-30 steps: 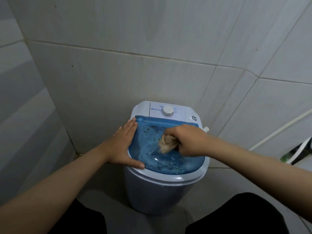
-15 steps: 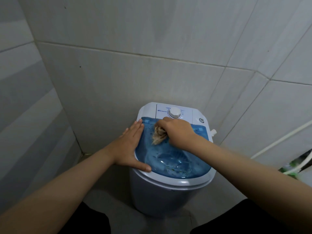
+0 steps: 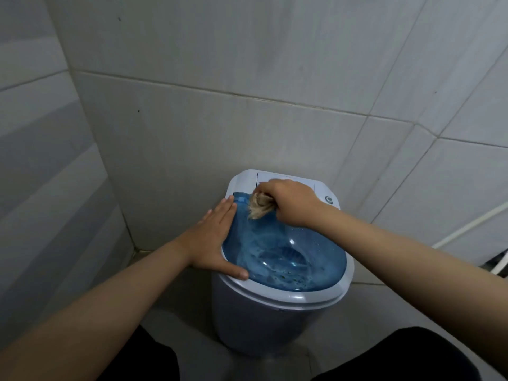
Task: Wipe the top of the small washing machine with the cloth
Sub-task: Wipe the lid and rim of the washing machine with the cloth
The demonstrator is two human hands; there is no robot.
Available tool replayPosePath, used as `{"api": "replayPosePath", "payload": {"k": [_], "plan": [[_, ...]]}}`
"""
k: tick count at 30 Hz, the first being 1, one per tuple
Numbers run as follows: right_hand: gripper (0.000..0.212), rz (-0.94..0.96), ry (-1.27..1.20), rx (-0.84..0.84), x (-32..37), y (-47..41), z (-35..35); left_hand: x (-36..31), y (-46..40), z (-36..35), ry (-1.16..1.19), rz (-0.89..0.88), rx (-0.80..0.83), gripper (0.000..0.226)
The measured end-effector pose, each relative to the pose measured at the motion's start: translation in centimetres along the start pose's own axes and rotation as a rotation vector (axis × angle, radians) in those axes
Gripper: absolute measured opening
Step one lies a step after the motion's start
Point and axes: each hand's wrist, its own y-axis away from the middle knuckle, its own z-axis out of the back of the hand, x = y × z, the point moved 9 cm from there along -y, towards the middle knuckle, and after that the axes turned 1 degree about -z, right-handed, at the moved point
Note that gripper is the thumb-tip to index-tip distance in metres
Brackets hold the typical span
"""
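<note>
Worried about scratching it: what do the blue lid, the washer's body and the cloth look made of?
Blue lid: likely translucent plastic, glossy, since highlights and inner ribs show through. Washer's body: seemingly moulded plastic, pale grey, smooth satin. Cloth: soft beige fabric with frayed fibres, bunched in the right hand.

Cloth (image 3: 259, 206) on washing machine (image 3: 275, 320) lid's rear; wall (image 3: 220, 105) behind.

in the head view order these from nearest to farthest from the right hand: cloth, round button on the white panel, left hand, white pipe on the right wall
From the right hand:
1. cloth, bunched in its grip
2. round button, just right, on the panel
3. left hand, flat on the lid's left rim
4. white pipe, far right wall
</note>
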Motion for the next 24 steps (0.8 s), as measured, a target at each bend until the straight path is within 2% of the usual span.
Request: {"api": "replayPosePath", "payload": {"k": [4,8,19,24], "plan": [[0.044,-0.060,0.088,-0.025,-0.2,-4.2,-1.7,-0.3,0.0,0.3,0.002,-0.010,-0.042,0.143],[0.043,-0.038,0.158,-0.039,1.1,-4.4,-2.9,0.1,-0.1,0.4,0.003,0.005,-0.067,0.146],[0.057,0.297,0.022,0.028,4.8,5.4,-4.1,0.6,-0.1,-0.2,-0.035,0.027,0.018,0.151],[0.047,0.442,0.049,0.068,4.1,9.0,-4.4,0.5,0.0,-0.2,-0.033,0.034,0.026,0.152]]}}
